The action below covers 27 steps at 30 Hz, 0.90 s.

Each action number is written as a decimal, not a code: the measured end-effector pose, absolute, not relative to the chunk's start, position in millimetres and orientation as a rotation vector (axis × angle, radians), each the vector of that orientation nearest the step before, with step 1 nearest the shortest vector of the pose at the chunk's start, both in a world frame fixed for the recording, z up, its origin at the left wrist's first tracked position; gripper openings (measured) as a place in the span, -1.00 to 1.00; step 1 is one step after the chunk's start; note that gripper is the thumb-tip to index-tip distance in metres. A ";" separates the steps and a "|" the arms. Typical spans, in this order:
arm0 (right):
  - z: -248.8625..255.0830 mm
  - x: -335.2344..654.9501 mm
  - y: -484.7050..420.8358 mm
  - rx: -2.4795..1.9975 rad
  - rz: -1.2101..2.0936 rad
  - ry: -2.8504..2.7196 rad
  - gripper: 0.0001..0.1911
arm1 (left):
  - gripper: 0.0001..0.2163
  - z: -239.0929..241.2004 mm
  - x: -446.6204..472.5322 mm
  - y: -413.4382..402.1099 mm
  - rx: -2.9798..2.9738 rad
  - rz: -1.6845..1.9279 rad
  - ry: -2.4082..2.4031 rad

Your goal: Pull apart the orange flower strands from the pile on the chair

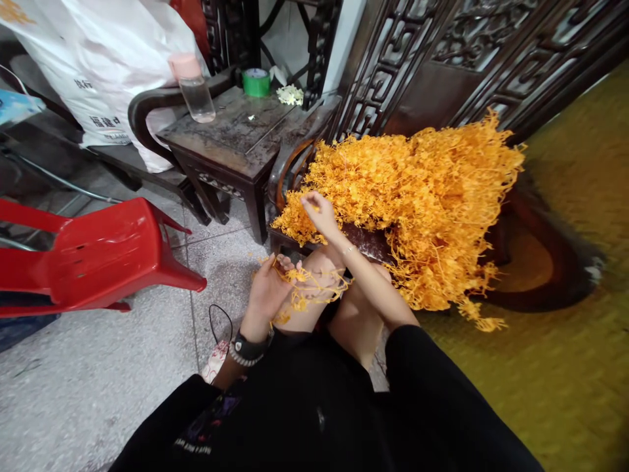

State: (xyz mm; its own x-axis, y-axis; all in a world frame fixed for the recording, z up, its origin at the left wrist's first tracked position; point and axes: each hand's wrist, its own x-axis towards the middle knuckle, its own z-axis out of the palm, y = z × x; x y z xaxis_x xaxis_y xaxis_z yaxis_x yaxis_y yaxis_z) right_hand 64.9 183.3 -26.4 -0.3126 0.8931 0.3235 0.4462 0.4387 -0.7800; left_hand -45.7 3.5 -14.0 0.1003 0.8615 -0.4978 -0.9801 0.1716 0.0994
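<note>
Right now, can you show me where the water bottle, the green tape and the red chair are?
Water bottle (196, 97), head view, on its clear body.
Green tape (256, 83), head view, on the roll's side.
Red chair (105, 252), head view, on its seat.

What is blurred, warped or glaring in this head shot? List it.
Head view: the yellow floor mat at right is smeared by motion blur; the dark carved wooden screen leans with wide-angle distortion; the heap of orange artificial flower strands is sharp and evenly lit; soft sheen on the red plastic chair, no harsh glare.
</note>
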 end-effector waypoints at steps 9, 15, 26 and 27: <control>2.2 128.6 39.5 -0.954 1.306 -2.120 -0.67 | -0.63 -3.3 -30.0 -1.6 -0.202 1.446 0.529; -11.3 120.6 2.1 -1.117 1.306 -1.806 -0.66 | -0.67 -1.8 -5.7 -9.8 0.116 1.433 0.641; -19.8 127.9 -22.4 -1.169 1.448 -1.273 -0.47 | -0.71 -30.5 -5.6 -21.9 0.924 1.027 0.805; -21.8 128.8 -24.2 -1.171 1.476 -1.218 -0.46 | -0.67 -30.0 -4.5 -21.6 0.901 0.976 0.779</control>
State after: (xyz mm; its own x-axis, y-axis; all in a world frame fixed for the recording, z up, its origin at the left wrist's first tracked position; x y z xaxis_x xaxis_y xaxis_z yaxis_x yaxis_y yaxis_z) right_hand 128.8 -24.2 -21.8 -0.1809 0.9745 -0.1325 -0.0550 -0.1445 -0.9880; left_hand -4.5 -21.6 -30.0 0.3623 0.9206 -0.1459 -0.3465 0.2784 0.8958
